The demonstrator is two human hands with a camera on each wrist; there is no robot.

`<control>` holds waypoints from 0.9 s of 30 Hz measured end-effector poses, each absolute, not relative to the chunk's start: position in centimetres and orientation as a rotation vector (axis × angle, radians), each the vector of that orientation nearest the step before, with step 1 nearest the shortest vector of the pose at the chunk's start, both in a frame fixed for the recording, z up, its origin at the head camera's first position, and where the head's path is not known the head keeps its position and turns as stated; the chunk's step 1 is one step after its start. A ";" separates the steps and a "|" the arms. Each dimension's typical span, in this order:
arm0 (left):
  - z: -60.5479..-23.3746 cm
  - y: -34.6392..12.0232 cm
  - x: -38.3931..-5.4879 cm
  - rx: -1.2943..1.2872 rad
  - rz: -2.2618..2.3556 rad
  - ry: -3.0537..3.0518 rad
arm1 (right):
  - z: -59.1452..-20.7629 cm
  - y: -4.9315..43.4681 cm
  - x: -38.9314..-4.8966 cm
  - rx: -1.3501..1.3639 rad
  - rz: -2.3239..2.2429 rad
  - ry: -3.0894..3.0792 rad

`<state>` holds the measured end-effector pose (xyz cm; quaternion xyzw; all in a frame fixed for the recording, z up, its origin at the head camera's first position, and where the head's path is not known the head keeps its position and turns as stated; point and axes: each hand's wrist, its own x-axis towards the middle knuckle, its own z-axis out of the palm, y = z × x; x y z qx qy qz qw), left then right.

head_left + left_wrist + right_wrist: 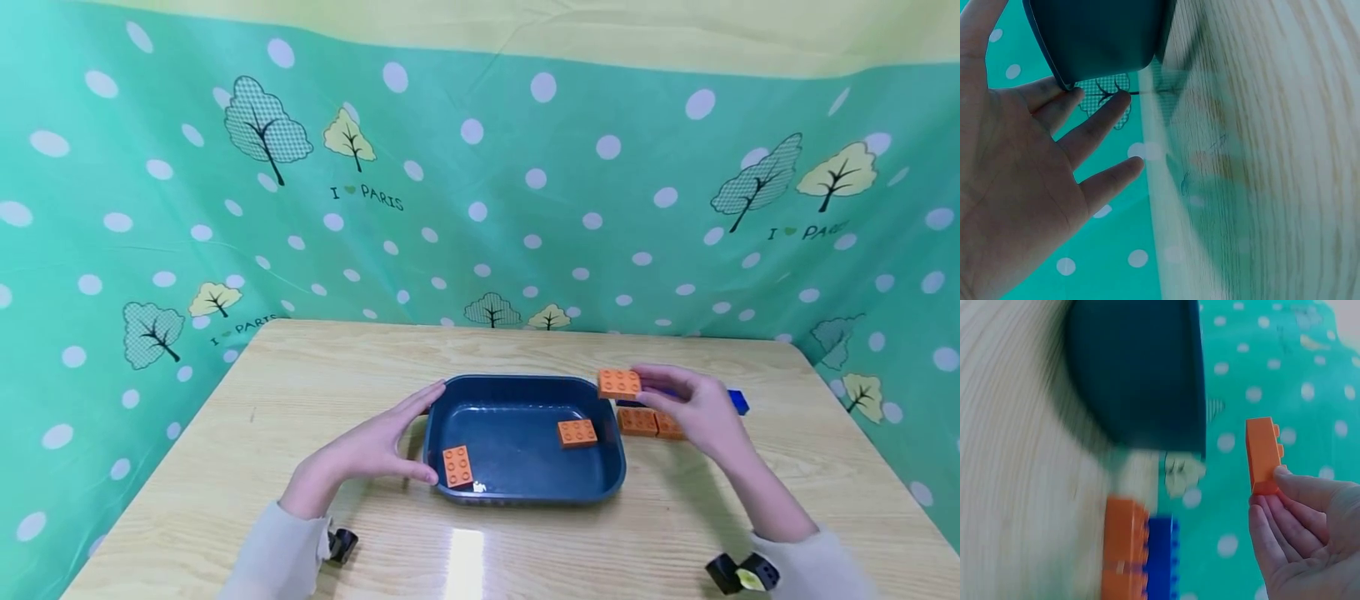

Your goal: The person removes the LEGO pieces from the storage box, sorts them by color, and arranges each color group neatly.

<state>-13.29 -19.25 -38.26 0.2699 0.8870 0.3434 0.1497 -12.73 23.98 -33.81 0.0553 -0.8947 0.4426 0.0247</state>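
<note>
A dark blue rectangular tub point(525, 497) stands on the table. Two orange toy building bricks lie in it, one point(457, 467) at the near left and another point(577, 432) towards the right. My left hand point(375, 450) is at the tub's left end, fingers spread and thumb apart, with fingertips against the rim. Between thumb and fingers, my right hand point(697, 408) pinches a third orange brick point(1263, 453) by one end. That brick is raised beside the tub's right rim, studs up in the head view.
Right of the tub, two orange bricks point(637, 422) sit end to end on the wooden table point(300, 367). Behind them are blue bricks point(1160, 556), partly hidden by the right hand. A green dotted cloth point(450, 250) hangs around the table's back and sides.
</note>
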 end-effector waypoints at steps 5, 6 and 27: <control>-38.1 -19.2 -13.2 0.775 0.990 2.550 | -34.8 27.8 -12.2 0.121 1.273 -2.743; -38.0 -19.2 -13.2 0.774 0.989 2.550 | -35.0 28.5 -12.1 0.104 1.258 -2.747; -38.5 -19.3 -13.1 0.764 0.985 2.552 | -39.7 37.2 -11.3 -0.122 1.174 -2.994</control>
